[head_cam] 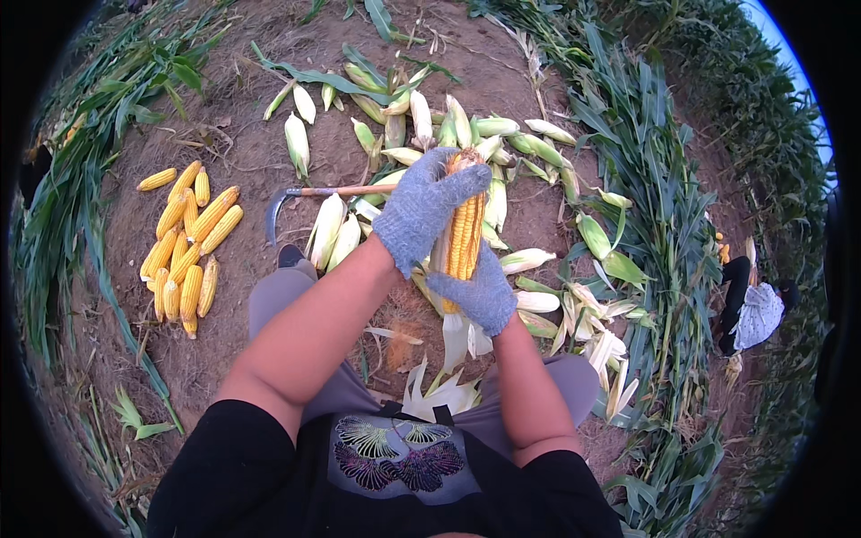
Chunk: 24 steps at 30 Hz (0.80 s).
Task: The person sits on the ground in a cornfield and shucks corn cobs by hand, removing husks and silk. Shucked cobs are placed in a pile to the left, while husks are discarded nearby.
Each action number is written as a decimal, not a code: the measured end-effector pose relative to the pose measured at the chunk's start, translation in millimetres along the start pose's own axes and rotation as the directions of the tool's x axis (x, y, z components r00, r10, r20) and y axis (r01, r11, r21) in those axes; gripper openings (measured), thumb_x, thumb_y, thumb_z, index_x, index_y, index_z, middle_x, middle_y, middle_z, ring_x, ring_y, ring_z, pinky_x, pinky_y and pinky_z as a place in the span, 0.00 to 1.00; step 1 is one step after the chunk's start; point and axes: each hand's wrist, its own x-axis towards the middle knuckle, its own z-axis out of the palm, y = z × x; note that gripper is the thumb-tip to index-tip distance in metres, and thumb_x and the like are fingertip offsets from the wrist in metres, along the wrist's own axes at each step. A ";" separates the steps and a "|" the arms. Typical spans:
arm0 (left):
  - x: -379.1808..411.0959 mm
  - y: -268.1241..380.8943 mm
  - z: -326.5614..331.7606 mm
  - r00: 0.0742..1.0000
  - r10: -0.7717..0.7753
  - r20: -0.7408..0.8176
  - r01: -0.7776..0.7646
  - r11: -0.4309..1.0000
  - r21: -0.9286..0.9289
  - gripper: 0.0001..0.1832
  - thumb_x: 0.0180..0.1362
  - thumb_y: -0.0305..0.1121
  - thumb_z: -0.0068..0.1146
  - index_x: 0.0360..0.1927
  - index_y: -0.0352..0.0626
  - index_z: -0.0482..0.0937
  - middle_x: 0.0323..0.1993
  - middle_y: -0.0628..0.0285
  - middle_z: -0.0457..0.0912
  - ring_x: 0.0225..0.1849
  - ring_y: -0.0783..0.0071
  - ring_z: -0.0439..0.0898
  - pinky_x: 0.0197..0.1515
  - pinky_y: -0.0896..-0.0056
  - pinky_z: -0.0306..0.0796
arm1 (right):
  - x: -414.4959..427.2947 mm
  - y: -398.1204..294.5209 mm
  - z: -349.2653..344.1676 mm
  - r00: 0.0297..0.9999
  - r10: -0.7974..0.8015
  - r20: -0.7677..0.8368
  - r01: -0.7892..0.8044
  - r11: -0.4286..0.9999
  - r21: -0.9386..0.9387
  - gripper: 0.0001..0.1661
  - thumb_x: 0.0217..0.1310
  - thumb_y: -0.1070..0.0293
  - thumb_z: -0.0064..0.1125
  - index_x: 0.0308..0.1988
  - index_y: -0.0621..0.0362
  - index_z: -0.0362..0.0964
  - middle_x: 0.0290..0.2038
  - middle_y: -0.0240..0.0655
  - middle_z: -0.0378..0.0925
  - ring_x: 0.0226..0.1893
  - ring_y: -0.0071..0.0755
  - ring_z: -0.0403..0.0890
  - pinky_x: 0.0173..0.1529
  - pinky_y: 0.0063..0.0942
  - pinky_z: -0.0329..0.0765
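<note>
My left hand (430, 205), in a grey knitted glove, grips the upper end of a partly husked yellow corn cob (464, 235), near its brown silk. Around the cob's lower part is my right hand (481, 289), gloved alike. Pale husk (455, 339) hangs down from the cob's lower end. Beyond my hands lie many unhusked ears of corn (420, 118) on the soil. A sickle (323, 191) with a wooden handle and a curved blade rests to the left of my left hand. Bare yellow cobs (192, 249) form a loose pile farther left.
Stripped husks (440, 397) lie between my knees, with more (602, 343) at the right. Cut corn stalks (649, 195) line the right side, and others (87, 195) the left. A co-worker (753, 313) is bent low at the far right, beside standing corn (746, 87).
</note>
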 end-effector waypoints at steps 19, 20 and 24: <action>1.2 10.2 -19.2 0.975 -0.009 0.224 0.055 0.979 -0.199 0.16 0.56 0.37 0.63 0.44 0.41 0.74 0.32 0.59 0.80 0.32 0.65 0.83 0.38 0.63 0.80 | -15.7 -12.7 4.4 0.941 0.163 0.295 -0.272 0.884 0.380 0.39 0.40 0.58 0.76 0.52 0.63 0.70 0.39 0.39 0.79 0.38 0.32 0.81 0.45 0.29 0.79; 4.2 7.0 -17.6 0.989 -0.032 0.144 0.050 0.991 -0.125 0.16 0.55 0.33 0.64 0.44 0.40 0.74 0.32 0.60 0.80 0.30 0.66 0.83 0.35 0.66 0.80 | -14.2 -1.9 7.2 0.962 0.142 0.235 -0.218 0.915 0.339 0.38 0.43 0.59 0.75 0.53 0.62 0.69 0.42 0.38 0.79 0.39 0.31 0.81 0.45 0.29 0.79; 10.3 -6.1 -14.5 0.994 0.061 -0.090 -0.053 0.995 0.082 0.19 0.51 0.28 0.66 0.44 0.38 0.73 0.34 0.59 0.79 0.30 0.70 0.82 0.33 0.69 0.80 | -6.4 -7.3 14.6 0.998 0.030 -0.051 -0.039 0.980 -0.193 0.45 0.44 0.53 0.75 0.58 0.62 0.63 0.47 0.47 0.78 0.46 0.47 0.81 0.52 0.38 0.77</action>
